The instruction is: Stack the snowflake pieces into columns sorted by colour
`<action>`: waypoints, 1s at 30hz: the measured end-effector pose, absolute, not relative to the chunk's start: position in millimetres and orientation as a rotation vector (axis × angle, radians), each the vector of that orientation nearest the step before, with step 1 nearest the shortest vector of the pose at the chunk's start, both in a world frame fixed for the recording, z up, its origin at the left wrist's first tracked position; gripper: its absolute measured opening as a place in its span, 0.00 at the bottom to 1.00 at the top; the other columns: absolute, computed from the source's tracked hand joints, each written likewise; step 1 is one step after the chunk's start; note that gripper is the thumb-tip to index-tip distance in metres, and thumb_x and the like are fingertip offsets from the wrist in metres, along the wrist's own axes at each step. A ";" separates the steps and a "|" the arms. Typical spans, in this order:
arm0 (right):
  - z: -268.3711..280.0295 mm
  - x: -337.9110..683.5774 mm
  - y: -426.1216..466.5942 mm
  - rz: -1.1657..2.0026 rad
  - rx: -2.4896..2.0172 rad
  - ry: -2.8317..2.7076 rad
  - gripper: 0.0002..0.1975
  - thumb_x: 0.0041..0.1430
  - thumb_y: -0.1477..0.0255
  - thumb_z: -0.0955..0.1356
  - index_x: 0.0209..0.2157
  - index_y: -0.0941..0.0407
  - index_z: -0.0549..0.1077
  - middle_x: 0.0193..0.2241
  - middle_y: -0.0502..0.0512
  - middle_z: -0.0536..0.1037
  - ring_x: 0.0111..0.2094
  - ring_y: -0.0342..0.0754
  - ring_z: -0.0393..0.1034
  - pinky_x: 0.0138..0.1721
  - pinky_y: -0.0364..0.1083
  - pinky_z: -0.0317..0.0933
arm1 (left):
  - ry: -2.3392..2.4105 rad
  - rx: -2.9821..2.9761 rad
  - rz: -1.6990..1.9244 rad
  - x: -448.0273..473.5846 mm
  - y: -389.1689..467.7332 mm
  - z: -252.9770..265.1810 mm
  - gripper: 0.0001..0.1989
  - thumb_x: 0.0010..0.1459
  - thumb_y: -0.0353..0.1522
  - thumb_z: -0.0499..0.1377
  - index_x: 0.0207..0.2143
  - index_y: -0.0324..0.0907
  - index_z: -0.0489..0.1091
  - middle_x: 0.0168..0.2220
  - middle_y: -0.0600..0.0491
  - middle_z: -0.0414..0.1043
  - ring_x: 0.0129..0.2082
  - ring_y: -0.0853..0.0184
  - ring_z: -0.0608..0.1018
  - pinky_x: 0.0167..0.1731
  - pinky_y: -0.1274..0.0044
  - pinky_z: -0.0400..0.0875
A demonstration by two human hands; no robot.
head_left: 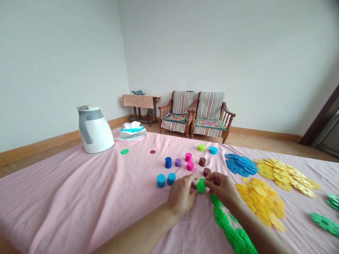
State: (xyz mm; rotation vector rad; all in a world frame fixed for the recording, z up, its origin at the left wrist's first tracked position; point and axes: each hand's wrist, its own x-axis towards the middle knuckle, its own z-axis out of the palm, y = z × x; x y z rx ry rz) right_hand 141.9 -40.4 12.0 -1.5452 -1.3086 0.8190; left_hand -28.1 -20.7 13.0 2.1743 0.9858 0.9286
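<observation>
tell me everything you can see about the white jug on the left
The jug has a smooth, glossy white body, broad at the base and narrowing upward to a grey band. A grey handle runs down its left side, toward the camera. The material could be plastic, but I can't be sure. It stands upright on the pink cloth, left of the tissue box. Its contents are hidden.

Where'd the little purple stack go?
In the head view, the purple stack sits near the middle of the pink cloth, with the dark blue stack on its left and two pink stacks on its right.
</observation>
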 end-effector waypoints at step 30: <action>9.2 146.4 -51.3 0.066 -1.648 -2.014 0.18 0.55 0.81 0.59 0.42 0.55 0.74 0.47 0.59 0.75 0.45 0.52 0.68 0.46 0.48 0.61 | 0.924 2.324 0.928 -22.3 -20.0 8.6 0.32 0.49 0.25 0.62 0.57 0.45 0.60 0.49 0.51 0.70 0.49 0.59 0.71 0.51 0.68 0.66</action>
